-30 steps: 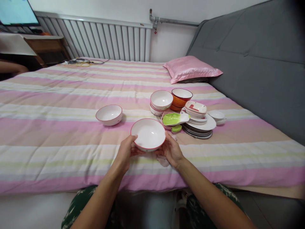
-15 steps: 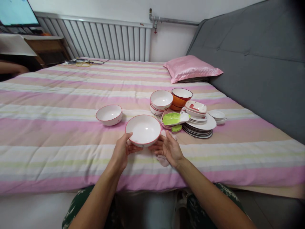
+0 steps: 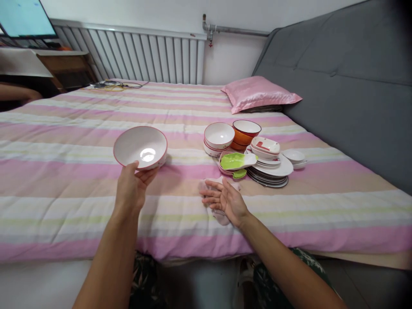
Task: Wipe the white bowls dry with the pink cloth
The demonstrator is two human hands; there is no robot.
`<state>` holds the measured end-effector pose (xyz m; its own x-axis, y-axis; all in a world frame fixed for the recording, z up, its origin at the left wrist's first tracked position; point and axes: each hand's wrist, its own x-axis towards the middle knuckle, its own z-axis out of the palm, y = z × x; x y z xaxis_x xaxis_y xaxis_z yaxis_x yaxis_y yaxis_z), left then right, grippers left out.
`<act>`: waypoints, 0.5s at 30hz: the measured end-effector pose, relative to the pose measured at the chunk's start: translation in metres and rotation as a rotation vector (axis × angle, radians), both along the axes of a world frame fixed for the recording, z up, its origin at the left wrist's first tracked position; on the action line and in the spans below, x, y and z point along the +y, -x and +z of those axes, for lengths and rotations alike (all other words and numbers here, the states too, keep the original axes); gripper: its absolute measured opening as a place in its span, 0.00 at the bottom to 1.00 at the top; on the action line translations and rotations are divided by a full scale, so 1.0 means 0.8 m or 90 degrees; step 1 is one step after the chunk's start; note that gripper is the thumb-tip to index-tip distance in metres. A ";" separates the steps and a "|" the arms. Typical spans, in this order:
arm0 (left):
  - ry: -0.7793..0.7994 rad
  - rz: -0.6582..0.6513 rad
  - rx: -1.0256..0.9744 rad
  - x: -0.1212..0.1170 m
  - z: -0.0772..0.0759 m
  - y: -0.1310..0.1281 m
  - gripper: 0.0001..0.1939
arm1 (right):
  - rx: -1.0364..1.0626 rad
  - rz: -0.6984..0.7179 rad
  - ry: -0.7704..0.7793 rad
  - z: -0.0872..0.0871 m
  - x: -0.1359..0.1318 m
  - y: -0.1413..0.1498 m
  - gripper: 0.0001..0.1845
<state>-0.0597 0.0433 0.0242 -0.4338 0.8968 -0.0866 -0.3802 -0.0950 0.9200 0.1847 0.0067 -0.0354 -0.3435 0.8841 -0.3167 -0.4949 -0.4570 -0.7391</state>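
Observation:
My left hand (image 3: 134, 184) grips a white bowl (image 3: 140, 146) with a red rim, thumb over the near edge and fingers beneath. The bowl is raised at the left, in front of another bowl that it almost wholly hides. My right hand (image 3: 227, 201) is open, palm up, fingers spread and holding nothing. Under and behind those fingers lies a crumpled pale pink cloth (image 3: 221, 218). Just beyond the cloth are green leaf-shaped dishes (image 3: 233, 161) and a stack of red-rimmed white bowls (image 3: 219, 135).
Orange bowls (image 3: 243, 136) stand behind the green dishes. Stacked plates (image 3: 283, 167) carry small square dishes (image 3: 265, 146), with small white saucers (image 3: 293, 155) beside them. A pink pillow (image 3: 260, 94) lies by the grey headboard (image 3: 337, 64). Cables (image 3: 119, 85) rest at the bed's far edge.
My left hand has carried the bowl leftward and upward from between both hands, over the bowl lying at the left. My right hand has come off it and stayed nearly in place.

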 end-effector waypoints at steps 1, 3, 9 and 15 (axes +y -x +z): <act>0.002 0.017 0.006 0.006 0.000 0.006 0.10 | -0.001 0.001 -0.001 0.000 0.000 0.000 0.26; -0.004 0.046 0.015 0.017 -0.001 0.016 0.07 | -0.001 0.004 0.000 0.000 0.000 0.000 0.26; 0.049 0.079 0.038 0.047 -0.014 0.028 0.09 | 0.005 0.012 -0.006 -0.001 0.001 -0.001 0.26; 0.089 0.084 0.051 0.058 -0.023 0.033 0.15 | 0.012 0.020 -0.008 -0.004 0.002 -0.003 0.26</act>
<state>-0.0860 0.0897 0.0061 -0.5570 0.8136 -0.1667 -0.2985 -0.0088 0.9544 0.1868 0.0085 -0.0384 -0.3762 0.8771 -0.2987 -0.4942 -0.4626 -0.7360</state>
